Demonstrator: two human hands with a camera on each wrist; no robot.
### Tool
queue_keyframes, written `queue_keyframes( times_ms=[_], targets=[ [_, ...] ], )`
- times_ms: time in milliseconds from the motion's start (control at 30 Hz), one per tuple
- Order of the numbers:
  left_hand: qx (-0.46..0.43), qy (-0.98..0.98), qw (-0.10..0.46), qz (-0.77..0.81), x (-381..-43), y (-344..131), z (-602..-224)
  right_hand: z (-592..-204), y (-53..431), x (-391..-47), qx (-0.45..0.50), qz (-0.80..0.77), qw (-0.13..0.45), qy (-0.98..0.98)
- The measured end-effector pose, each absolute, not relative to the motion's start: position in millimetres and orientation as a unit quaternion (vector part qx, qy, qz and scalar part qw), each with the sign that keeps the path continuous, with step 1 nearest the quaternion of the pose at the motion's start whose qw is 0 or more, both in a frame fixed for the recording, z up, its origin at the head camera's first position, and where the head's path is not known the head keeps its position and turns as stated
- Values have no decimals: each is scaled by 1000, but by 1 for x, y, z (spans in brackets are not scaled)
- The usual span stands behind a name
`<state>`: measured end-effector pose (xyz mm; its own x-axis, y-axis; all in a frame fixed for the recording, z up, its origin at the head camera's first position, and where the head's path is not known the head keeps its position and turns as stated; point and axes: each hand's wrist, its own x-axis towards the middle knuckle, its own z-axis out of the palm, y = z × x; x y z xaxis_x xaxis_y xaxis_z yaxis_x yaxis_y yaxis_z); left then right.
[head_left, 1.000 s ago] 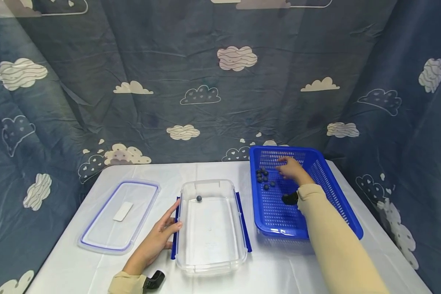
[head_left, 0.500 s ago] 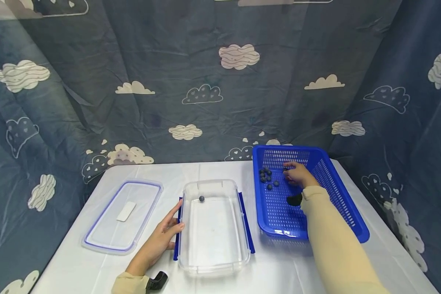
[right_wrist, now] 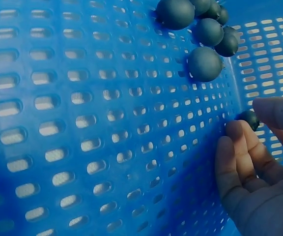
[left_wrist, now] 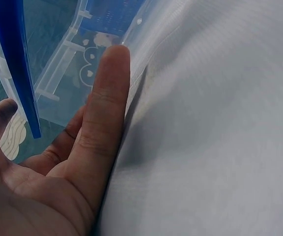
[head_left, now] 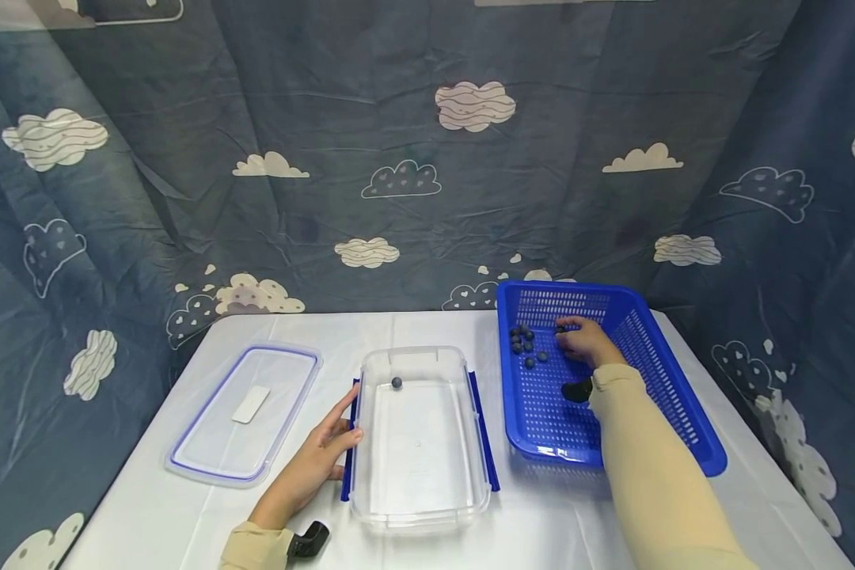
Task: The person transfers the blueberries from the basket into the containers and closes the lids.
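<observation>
- The berry (right_wrist: 250, 118) at your right fingertips is small, round and dark blue-grey; your fingers partly cover it.
- It sits inside the blue basket (head_left: 550, 431), near the far wall.
- Your right hand (head_left: 587, 343) is clamped on it, thumb and curled fingertips brought together around it.
- Other berries (right_wrist: 205, 64), matte and slightly uneven in size, lie clustered left of your fingers on the slotted floor.
- The basket's raised walls surround your hand on every side.
- Left of the basket stands a clear box (head_left: 419, 467), uncovered, with blue side flaps hanging down and one berry (head_left: 397, 383) near its far left corner.
- Your left hand (head_left: 312, 459) rests against the box's left side, thumb and fingers apart.
- Well to the left lies the clear lid (head_left: 210, 431), blue-edged, bearing a white label (head_left: 251, 404).
- Beneath everything is a white tablecloth (head_left: 541, 526); behind hangs a cloud-patterned curtain (head_left: 399, 218).
</observation>
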<state>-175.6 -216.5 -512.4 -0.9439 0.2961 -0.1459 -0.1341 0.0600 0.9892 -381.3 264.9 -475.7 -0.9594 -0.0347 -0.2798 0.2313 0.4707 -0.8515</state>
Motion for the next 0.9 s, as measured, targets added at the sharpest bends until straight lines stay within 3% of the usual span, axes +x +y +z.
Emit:
queue_keyframes(
  times_ms=[200, 900],
  targets=[
    [58, 714, 157, 679, -175, -217, -513, -479, 265, -384, 50, -501, 138, 853],
    [57, 717, 156, 677, -176, -217, -512, -484, 262, -394, 64, -427, 79, 899]
  ],
)
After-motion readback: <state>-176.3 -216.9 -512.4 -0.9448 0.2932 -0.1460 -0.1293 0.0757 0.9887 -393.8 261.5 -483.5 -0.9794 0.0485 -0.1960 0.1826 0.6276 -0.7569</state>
